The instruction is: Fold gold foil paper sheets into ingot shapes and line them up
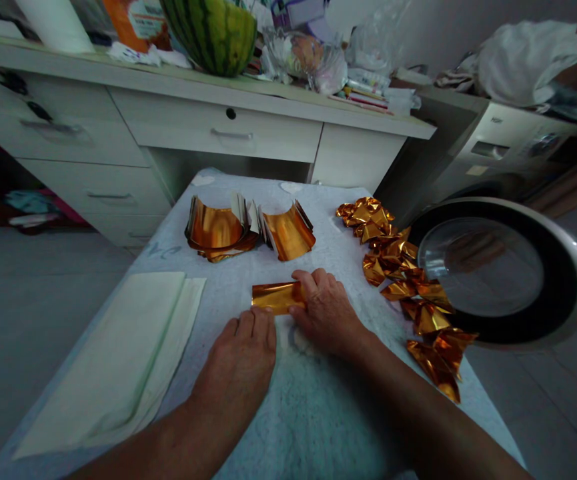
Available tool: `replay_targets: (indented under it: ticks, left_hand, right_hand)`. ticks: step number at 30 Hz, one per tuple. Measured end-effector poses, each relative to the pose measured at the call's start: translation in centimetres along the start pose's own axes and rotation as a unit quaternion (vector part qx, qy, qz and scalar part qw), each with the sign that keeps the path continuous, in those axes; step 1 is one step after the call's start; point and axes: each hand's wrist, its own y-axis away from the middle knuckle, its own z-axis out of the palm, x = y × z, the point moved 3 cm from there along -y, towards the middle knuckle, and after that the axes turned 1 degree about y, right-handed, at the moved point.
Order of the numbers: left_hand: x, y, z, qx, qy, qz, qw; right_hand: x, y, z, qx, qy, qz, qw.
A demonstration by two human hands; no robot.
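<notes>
A strip of shiny gold foil paper [277,297], folded or rolled lengthwise, lies on the cloth-covered table in front of me. My right hand [325,310] grips its right end, thumb at the near edge and fingers over the top. At the near left edge, my left hand [248,347] has its fingertips against the foil, with the fingers curled together and partly hidden from view. Just beyond stand two curved stacks of gold foil sheets, a left stack [215,228] and a right stack [288,233]. Several folded gold foil pieces [398,257] form a row along the table's right side.
Folded pale paper sheets [113,353] lie on the table's left side. Behind the table is a white desk [268,137] with drawers, bearing a cut watermelon [213,33] and plastic bags. A washing machine's open door [498,273] stands close to the right table edge.
</notes>
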Motion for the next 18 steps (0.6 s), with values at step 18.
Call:
replay_targets:
  ticks: [18]
  left_hand:
    - [-0.1, -0.2, 0.0, -0.007, 0.031, -0.008, 0.999]
  right_hand:
    - [3.7, -0.8, -1.4, -0.023, -0.168, -0.038, 0.985]
